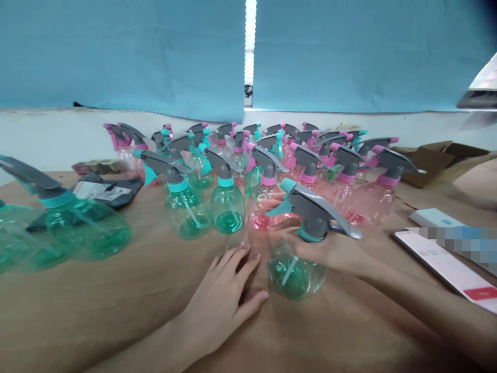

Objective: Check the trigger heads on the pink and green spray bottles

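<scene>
A green spray bottle point(297, 272) with a grey and teal trigger head stands tilted slightly on the wooden table point(151, 316). My right hand point(310, 248) is wrapped around its neck, just under the teal collar. To the left of it, my left hand point(229, 290) lies palm down on the tabletop, fingers apart and holding nothing. Directly beyond my hands are a green spray bottle point(228, 210), another green one point(186, 212) and a pink spray bottle point(262, 204). The bottle in my right hand partly hides the pink ones behind it.
Several more pink and green spray bottles crowd the back. More green bottles point(89, 228) stand at the left, near a dark plastic parcel point(111, 190). On the right lie a lit phone point(438, 259), a white box point(435, 217) and an open cardboard box point(438, 163). Blue curtains point(124, 57) hang behind.
</scene>
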A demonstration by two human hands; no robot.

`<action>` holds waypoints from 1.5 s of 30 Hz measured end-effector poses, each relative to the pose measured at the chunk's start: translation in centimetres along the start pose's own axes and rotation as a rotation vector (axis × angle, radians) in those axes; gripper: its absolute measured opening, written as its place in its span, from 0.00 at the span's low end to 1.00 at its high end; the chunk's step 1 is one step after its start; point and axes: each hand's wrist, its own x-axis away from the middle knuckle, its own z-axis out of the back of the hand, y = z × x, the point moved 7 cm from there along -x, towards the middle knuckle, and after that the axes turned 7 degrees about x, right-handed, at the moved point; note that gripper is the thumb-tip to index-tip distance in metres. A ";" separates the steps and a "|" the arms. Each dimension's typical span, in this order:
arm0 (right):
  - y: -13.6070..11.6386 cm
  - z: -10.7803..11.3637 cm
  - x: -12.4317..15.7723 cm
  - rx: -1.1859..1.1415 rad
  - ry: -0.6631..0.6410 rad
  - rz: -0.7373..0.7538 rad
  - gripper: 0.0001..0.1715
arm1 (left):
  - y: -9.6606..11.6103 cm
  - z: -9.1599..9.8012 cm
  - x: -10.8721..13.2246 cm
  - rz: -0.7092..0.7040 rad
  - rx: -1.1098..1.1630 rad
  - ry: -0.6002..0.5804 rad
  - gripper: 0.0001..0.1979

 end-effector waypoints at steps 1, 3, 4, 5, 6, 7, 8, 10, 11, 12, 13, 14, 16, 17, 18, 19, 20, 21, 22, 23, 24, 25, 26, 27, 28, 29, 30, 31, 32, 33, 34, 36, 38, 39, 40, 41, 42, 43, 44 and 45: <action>0.2 0.0 0.0 0.025 0.002 -0.015 0.31 | 0.0 0.0 0.0 -0.001 -0.001 -0.002 0.26; 0.6 0.1 0.2 0.098 0.004 -0.049 0.32 | 0.0 -0.1 0.0 -0.002 -0.002 -0.002 0.27; 0.8 0.2 0.3 0.139 0.005 -0.067 0.32 | 0.0 -0.1 0.0 -0.001 -0.002 -0.001 0.27; 1.0 0.2 0.4 0.176 0.004 -0.083 0.32 | 0.0 -0.1 0.0 0.000 -0.003 -0.002 0.27; 1.1 0.3 0.5 0.212 0.006 -0.098 0.31 | -0.1 -0.1 0.0 0.002 -0.005 0.000 0.27; 1.2 0.3 0.5 0.244 0.006 -0.109 0.30 | -0.1 -0.1 0.0 0.002 -0.006 0.000 0.27; 1.3 0.4 0.6 0.269 0.011 -0.115 0.28 | -0.1 -0.1 0.0 0.001 -0.006 -0.001 0.27; 1.2 0.5 0.6 0.300 0.018 -0.114 0.24 | -0.1 -0.1 0.0 0.000 -0.006 0.000 0.27; 1.1 0.5 0.6 0.307 0.020 -0.109 0.23 | -0.1 -0.1 0.0 0.001 -0.006 0.000 0.27; 1.0 0.5 0.5 0.307 0.018 -0.108 0.22 | -0.1 -0.1 0.0 0.002 -0.005 0.001 0.27; 1.0 0.4 0.5 0.301 0.012 -0.107 0.21 | -0.1 -0.1 0.0 0.003 -0.004 0.002 0.26; 0.9 0.4 0.4 0.289 0.011 -0.103 0.20 | -0.1 -0.1 0.0 0.002 -0.001 0.006 0.26; 0.7 0.3 0.3 0.258 0.014 -0.086 0.21 | -0.1 0.0 0.0 -0.001 0.004 0.013 0.26; 0.6 0.3 0.3 0.248 0.018 -0.081 0.21 | -0.1 0.0 0.0 -0.003 0.006 0.015 0.26; 0.7 0.3 0.3 0.246 0.021 -0.083 0.22 | -0.1 0.0 0.1 -0.004 0.007 0.014 0.26; 0.8 0.4 0.4 0.251 0.026 -0.092 0.22 | -0.1 0.0 0.1 -0.004 0.007 0.011 0.26; 1.0 0.4 0.4 0.258 0.027 -0.109 0.22 | -0.1 0.0 0.0 -0.005 0.007 0.008 0.26; 1.3 0.4 0.5 0.267 0.028 -0.125 0.21 | -0.1 0.0 0.0 -0.005 0.007 0.005 0.27; 1.5 0.5 0.6 0.271 0.029 -0.138 0.21 | -0.1 0.0 0.0 -0.005 0.006 0.005 0.27; 1.6 0.5 0.6 0.271 0.032 -0.144 0.20 | -0.1 0.0 0.0 -0.006 0.004 0.006 0.27; 1.7 0.5 0.7 0.267 0.032 -0.145 0.20 | -0.1 0.0 0.0 -0.006 0.002 0.008 0.27; 1.8 0.5 0.7 0.264 0.031 -0.145 0.19 | -0.1 0.0 -0.1 -0.007 0.000 0.011 0.27; 1.8 0.5 0.7 0.259 0.027 -0.145 0.19 | -0.1 0.0 -0.1 -0.008 -0.002 0.012 0.27; 1.8 0.5 0.7 0.255 0.025 -0.144 0.19 | 0.0 0.0 -0.1 -0.009 -0.003 0.011 0.27; 1.7 0.5 0.7 0.251 0.025 -0.142 0.19 | 0.0 0.0 -0.1 -0.008 -0.003 0.010 0.27; 1.6 0.5 0.7 0.250 0.027 -0.138 0.19 | 0.0 -0.1 -0.1 -0.007 -0.003 0.006 0.27; 1.5 0.5 0.7 0.249 0.030 -0.132 0.20 | 0.0 -0.1 -0.1 -0.005 -0.003 0.003 0.27; 1.5 0.6 0.7 0.250 0.035 -0.126 0.21 | 0.0 -0.1 -0.1 -0.004 -0.004 0.000 0.27; 1.4 0.6 0.7 0.253 0.036 -0.121 0.22 | 0.0 -0.1 -0.1 -0.003 -0.005 -0.001 0.27; 1.4 0.5 0.7 0.258 0.034 -0.120 0.22 | 0.0 0.0 -0.1 -0.003 -0.006 -0.001 0.26; 1.5 0.5 0.7 0.264 0.034 -0.123 0.22 | 0.0 0.0 -0.1 -0.006 -0.006 0.000 0.26; 1.4 0.5 0.7 0.270 0.038 -0.121 0.20 | 0.0 0.0 -0.1 -0.008 -0.003 0.003 0.26; 1.0 0.5 0.6 0.255 0.043 -0.098 0.19 | 0.0 0.0 -0.1 -0.008 -0.001 0.005 0.26; 0.7 0.5 0.5 0.239 0.040 -0.081 0.18 | 0.0 0.0 -0.1 -0.005 -0.001 0.005 0.26; 0.5 0.4 0.4 0.223 0.030 -0.069 0.18 | 0.0 0.0 -0.1 -0.003 -0.001 0.005 0.26; 0.3 0.3 0.4 0.209 0.018 -0.066 0.17 | -0.1 0.0 -0.1 0.000 -0.003 0.005 0.26; 0.3 0.3 0.3 0.199 0.007 -0.072 0.17 | -0.1 -0.1 -0.1 0.002 -0.004 0.005 0.27; 0.3 0.2 0.3 0.194 -0.007 -0.084 0.15 | -0.1 -0.1 -0.1 0.003 -0.006 0.004 0.27; 0.3 0.2 0.3 0.193 -0.019 -0.098 0.14 | -0.2 -0.2 -0.1 0.003 -0.007 0.005 0.27; 0.4 0.2 0.3 0.193 -0.027 -0.113 0.12 | -0.2 -0.2 -0.1 0.002 -0.008 0.007 0.27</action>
